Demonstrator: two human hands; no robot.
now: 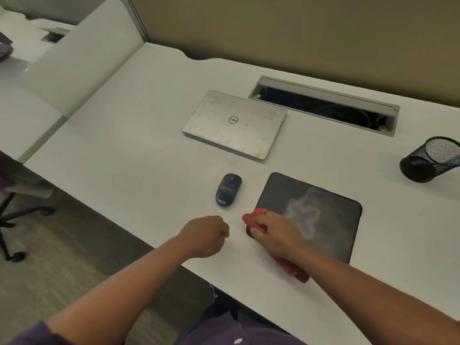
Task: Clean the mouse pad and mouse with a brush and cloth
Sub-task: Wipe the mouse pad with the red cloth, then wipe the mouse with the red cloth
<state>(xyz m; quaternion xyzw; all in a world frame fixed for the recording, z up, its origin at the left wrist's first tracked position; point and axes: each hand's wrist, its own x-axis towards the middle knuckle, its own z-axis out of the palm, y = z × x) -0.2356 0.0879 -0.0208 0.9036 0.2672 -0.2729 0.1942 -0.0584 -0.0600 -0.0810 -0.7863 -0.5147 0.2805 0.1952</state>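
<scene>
Low in the frame, right of centre, the right hand (pixel 276 235) gripped a red cloth (pixel 256 217), its fingers curled round the bunched fabric and pressing it onto the near left corner of the dark mouse pad (pixel 323 220). A tail of the cloth trailed back under the wrist toward the table (pixel 124 145) edge. A small dark thing showed just under that hand; the view was too poor to say whether it was the brush.

The left hand (pixel 206 235) sat just left of it, fingers curled into a loose fist and, as far as could be seen, holding nothing. It did not touch the pad.

That was the likely trouble: with nothing pinning the pad, a firm wipe could drag it or curl its corner. The mouse (pixel 228 190) lay just above the hands, beside the pad's left edge, and a wide stroke might knock it toward the closed laptop (pixel 234 124).
</scene>
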